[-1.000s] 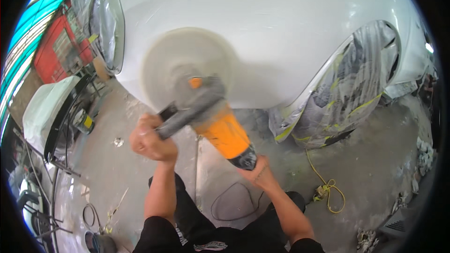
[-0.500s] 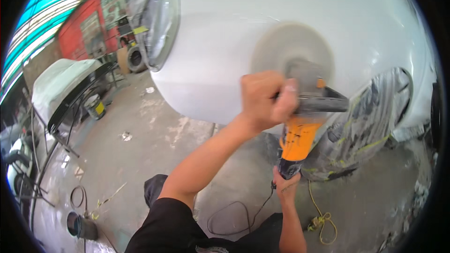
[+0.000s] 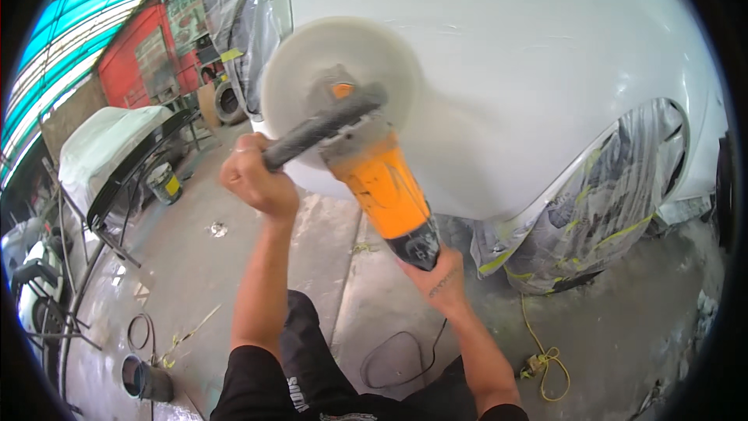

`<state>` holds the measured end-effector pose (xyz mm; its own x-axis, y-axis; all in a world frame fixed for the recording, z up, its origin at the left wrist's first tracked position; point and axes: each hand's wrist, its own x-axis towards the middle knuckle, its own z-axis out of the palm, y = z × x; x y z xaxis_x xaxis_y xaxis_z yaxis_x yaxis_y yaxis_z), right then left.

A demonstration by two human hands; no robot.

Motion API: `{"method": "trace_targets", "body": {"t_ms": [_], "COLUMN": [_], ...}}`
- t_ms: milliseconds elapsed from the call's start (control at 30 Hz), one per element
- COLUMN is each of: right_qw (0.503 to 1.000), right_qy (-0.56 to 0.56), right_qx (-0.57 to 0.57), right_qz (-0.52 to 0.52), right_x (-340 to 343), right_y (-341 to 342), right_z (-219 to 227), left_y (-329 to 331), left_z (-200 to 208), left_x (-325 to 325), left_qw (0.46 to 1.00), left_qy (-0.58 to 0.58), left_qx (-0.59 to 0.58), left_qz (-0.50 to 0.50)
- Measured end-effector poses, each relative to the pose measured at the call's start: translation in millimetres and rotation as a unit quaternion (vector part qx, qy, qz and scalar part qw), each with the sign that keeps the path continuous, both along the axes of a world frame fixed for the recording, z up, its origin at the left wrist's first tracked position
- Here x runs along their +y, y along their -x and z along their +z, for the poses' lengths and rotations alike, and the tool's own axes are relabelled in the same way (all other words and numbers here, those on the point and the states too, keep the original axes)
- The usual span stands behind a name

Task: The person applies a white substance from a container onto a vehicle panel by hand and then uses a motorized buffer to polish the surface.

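Observation:
My left hand (image 3: 261, 179) is closed around the left end of the black front handle (image 3: 323, 129) of an orange and black polisher (image 3: 386, 191). Its rear grip sits in my right hand (image 3: 438, 277), whose fingers are partly hidden underneath. The polisher's round pale pad (image 3: 389, 58) is smeared by motion and lies over the left part of a glossy white car panel (image 3: 514, 86). I cannot tell how firmly pad and panel touch. Fine light marks show on the paint right of the pad. A dark power cord (image 3: 436, 343) hangs below my right hand.
Clear plastic sheeting (image 3: 612, 195) with yellow tape masks the wheel area at right; more sheeting (image 3: 265, 15) covers the panel's left edge. A yellow cord (image 3: 553, 374), a dark bucket (image 3: 148, 380), a can (image 3: 165, 184) and a stand with a covered white part (image 3: 113, 136) are on the floor.
The polisher has swept left across the panel, and its body now tilts with the pad up and left. Both hands moved left with it, still gripping.

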<state>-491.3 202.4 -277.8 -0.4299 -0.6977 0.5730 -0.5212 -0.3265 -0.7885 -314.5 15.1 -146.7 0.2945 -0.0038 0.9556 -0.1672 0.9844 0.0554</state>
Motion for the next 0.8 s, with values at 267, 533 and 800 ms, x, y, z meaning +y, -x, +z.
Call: {"method": "trace_targets", "body": {"t_ms": [267,533,800], "right_qw": [0.962,0.962,0.999], "right_qy": [-0.036,-0.023,-0.022], "right_qx": [-0.198,-0.181,0.021], "right_qz": [-0.185,-0.204,-0.042], "right_x": [61.4,32.0,-15.2], "right_y": [42.2,44.9,-5.5], "right_z": [-50.5,-63.7,-8.0], "left_y": [146.3,130.4,-33.5], "left_z": [51.7,64.5,-2.3], "left_x": [94.9,78.0,-19.2], "left_qw": [0.941,0.943,0.958], "left_qy": [0.015,0.037,0.109], "left_qx": [-0.095,-0.126,-0.022], "left_qz": [-0.323,-0.306,0.263]}}
